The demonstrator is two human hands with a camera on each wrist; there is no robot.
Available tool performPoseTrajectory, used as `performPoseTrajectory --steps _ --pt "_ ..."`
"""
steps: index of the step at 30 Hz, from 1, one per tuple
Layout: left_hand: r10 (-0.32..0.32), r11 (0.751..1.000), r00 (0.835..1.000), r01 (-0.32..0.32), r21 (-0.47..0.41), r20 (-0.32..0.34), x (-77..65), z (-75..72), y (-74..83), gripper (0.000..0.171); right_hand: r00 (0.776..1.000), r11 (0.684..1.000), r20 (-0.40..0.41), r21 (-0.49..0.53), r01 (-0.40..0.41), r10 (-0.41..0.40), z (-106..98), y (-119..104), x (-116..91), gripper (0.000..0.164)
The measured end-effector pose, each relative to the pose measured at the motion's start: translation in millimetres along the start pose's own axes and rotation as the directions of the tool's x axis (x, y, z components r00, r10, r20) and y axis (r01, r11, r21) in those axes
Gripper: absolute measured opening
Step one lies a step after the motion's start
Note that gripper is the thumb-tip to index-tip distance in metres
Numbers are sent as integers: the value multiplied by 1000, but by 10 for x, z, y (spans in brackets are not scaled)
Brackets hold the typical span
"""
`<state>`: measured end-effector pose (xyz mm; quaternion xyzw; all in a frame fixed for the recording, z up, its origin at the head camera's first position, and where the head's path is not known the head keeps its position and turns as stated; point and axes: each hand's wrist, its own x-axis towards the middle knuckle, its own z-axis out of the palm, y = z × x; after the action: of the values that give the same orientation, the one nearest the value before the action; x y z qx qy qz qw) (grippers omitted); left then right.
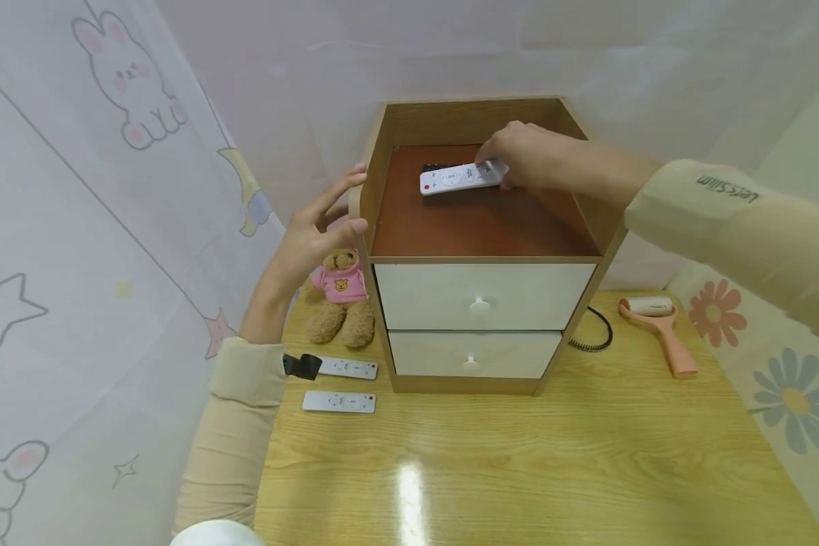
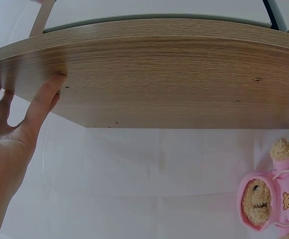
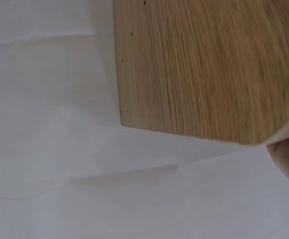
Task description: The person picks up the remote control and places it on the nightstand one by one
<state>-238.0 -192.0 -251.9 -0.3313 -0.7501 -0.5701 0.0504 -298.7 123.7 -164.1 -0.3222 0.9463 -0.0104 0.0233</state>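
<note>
In the head view my right hand (image 1: 524,155) pinches one end of a white remote control (image 1: 450,178) with a red button. It holds the remote inside the open top of a small wooden cabinet (image 1: 423,292), over its brown surface. A dark object (image 1: 437,167) lies partly hidden behind the remote; its kind is unclear. My left hand (image 1: 310,239) rests against the cabinet's left side with fingers spread, touching the wood panel (image 2: 164,79) in the left wrist view. The right wrist view shows mostly the cabinet's side panel (image 3: 199,74), with the remote hidden.
Two more white remotes, an upper one (image 1: 351,368) and a lower one (image 1: 339,402), lie left of the cabinet. A teddy bear (image 1: 341,286) in pink sits behind them. To the right are a black coiled cord (image 1: 607,337) and an orange-handled lint roller (image 1: 670,341).
</note>
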Motion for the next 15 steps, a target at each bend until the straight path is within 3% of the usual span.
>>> performPoseTrajectory --steps 6,15 --pt "2 1000 1000 -2 2 -1 2 6 6 57 1000 1000 14 -16 27 -27 81 20 64 46" --pt "8 1000 1000 -8 6 -6 -7 11 1 56 995 999 91 -22 -41 43 152 -18 150 48"
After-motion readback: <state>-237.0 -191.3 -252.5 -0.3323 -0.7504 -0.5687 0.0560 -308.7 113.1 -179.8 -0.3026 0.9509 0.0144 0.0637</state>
